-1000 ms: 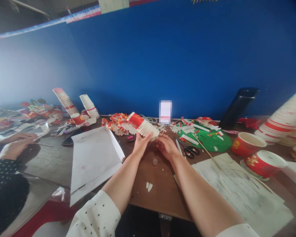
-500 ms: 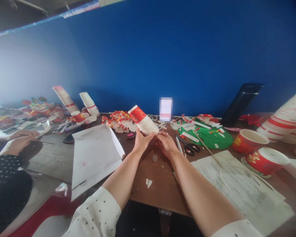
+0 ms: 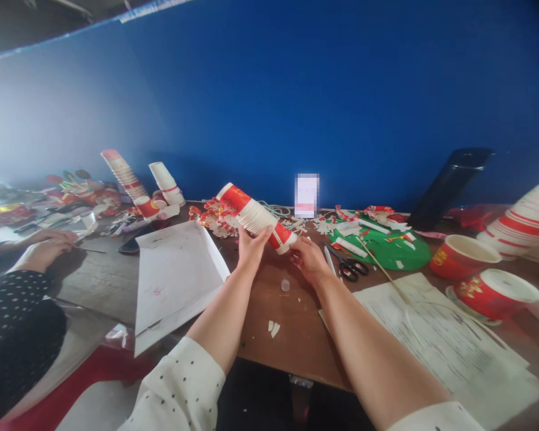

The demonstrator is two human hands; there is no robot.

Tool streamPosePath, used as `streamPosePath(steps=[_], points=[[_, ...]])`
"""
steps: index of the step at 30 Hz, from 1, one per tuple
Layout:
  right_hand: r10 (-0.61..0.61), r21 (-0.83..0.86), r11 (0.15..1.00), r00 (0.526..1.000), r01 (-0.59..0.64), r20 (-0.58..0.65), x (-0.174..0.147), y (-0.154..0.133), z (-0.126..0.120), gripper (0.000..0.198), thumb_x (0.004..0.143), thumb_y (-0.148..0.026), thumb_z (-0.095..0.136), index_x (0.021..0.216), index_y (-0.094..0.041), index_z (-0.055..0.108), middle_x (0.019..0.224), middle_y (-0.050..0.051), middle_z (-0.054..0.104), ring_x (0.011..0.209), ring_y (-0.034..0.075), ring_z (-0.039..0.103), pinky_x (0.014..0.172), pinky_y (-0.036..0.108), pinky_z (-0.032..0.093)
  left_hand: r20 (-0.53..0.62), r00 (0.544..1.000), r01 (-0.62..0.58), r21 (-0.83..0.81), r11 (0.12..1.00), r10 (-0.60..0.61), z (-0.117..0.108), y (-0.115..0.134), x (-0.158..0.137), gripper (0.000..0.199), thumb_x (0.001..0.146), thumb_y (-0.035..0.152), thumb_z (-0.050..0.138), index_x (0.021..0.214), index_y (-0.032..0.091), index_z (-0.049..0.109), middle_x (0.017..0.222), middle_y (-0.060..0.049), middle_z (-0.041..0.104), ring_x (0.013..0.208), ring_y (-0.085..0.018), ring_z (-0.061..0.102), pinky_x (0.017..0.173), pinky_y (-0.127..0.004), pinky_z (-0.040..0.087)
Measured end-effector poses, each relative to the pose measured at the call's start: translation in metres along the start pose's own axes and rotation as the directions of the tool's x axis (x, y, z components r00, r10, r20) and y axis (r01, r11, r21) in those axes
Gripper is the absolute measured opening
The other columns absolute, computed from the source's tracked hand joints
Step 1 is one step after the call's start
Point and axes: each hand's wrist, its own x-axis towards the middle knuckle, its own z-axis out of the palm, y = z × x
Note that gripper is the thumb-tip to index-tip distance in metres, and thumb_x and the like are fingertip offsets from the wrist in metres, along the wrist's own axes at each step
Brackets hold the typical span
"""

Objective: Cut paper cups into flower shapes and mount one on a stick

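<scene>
A stack of red and white paper cups [image 3: 251, 216] slants across the middle, its raised end to the left. My left hand [image 3: 253, 248] is closed around it from below. At the lower right end one paper cup [image 3: 282, 238] shows a wide red band beyond the packed white rims. My right hand [image 3: 309, 257] has its bent fingers at the end of that cup; some of the fingertips are hidden. A small clear round piece [image 3: 285, 285] lies on the brown table [image 3: 269, 359] beneath.
Black scissors [image 3: 353, 268] and a green sheet with scraps [image 3: 399, 254] lie to the right. Beyond are two red cups [image 3: 465, 256], printed paper [image 3: 449, 335] and a dark bottle [image 3: 451, 185]. To the left are a white sheet [image 3: 175, 281] and another person's hands [image 3: 49, 248].
The stack has tilted flatter and shifted left. Its lower right end now shows a red cup section. My right hand has moved slightly right, and the view has shifted a little.
</scene>
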Motion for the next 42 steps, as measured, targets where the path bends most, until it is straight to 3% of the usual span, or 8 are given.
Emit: streamPosePath(steps=[8, 16, 24, 31, 42], points=[[-0.065, 0.184, 0.980, 0.995, 0.077, -0.069, 0.009, -0.005, -0.009, 0.013, 0.059, -0.023, 0.062, 0.068, -0.019, 0.055, 0.061, -0.002, 0.056, 0.055, 0.009, 0.046, 0.043, 0.020, 0.030, -0.136, 0.988, -0.091, -0.129, 0.988, 0.073, -0.010, 0.012, 0.017, 0.065, 0.061, 0.033, 0.079, 0.117, 0.021, 0.049, 0.109, -0.007, 0.063, 0.096, -0.018, 0.062, 0.089, -0.032, 0.048], [-0.083, 0.345, 0.938, 0.989, 0.037, 0.120, -0.003, -0.017, -0.012, 0.016, 0.059, -0.020, 0.057, 0.075, -0.022, 0.057, 0.069, 0.000, 0.056, 0.058, 0.013, 0.047, 0.045, 0.024, 0.031, -0.038, 0.989, -0.148, -0.082, 0.986, 0.145, -0.002, 0.015, 0.005, 0.069, 0.063, 0.034, 0.078, 0.123, 0.021, 0.047, 0.106, -0.007, 0.065, 0.098, -0.019, 0.062, 0.090, -0.030, 0.046], [-0.062, 0.359, 0.933, 0.989, 0.009, 0.135, -0.001, -0.016, -0.013, 0.020, 0.059, -0.020, 0.056, 0.078, -0.022, 0.058, 0.068, -0.001, 0.057, 0.057, 0.013, 0.046, 0.045, 0.024, 0.031, -0.057, 0.991, -0.126, -0.059, 0.990, 0.123, -0.002, 0.013, 0.005, 0.073, 0.061, 0.035, 0.080, 0.124, 0.021, 0.047, 0.106, -0.008, 0.065, 0.099, -0.020, 0.063, 0.090, -0.032, 0.046], [-0.048, 0.276, 0.958, 0.995, 0.072, -0.092, 0.007, -0.011, -0.010, 0.010, 0.058, -0.018, 0.060, 0.065, -0.020, 0.053, 0.058, -0.002, 0.054, 0.052, 0.011, 0.045, 0.042, 0.023, 0.029, -0.022, 0.994, -0.111, -0.083, 0.990, 0.109, -0.001, 0.016, 0.003, 0.071, 0.063, 0.035, 0.078, 0.124, 0.021, 0.047, 0.105, -0.007, 0.065, 0.097, -0.020, 0.063, 0.091, -0.033, 0.046], [-0.053, 0.147, 0.988, 0.998, 0.056, -0.026, 0.001, -0.007, 0.000, 0.015, 0.062, -0.027, 0.064, 0.074, -0.019, 0.062, 0.067, -0.001, 0.063, 0.057, 0.012, 0.053, 0.044, 0.022, 0.033, 0.062, 0.997, -0.043, -0.049, 0.998, 0.046, 0.004, 0.014, -0.009, 0.070, 0.062, 0.035, 0.079, 0.123, 0.021, 0.048, 0.107, -0.007, 0.064, 0.102, -0.022, 0.062, 0.095, -0.036, 0.044]])
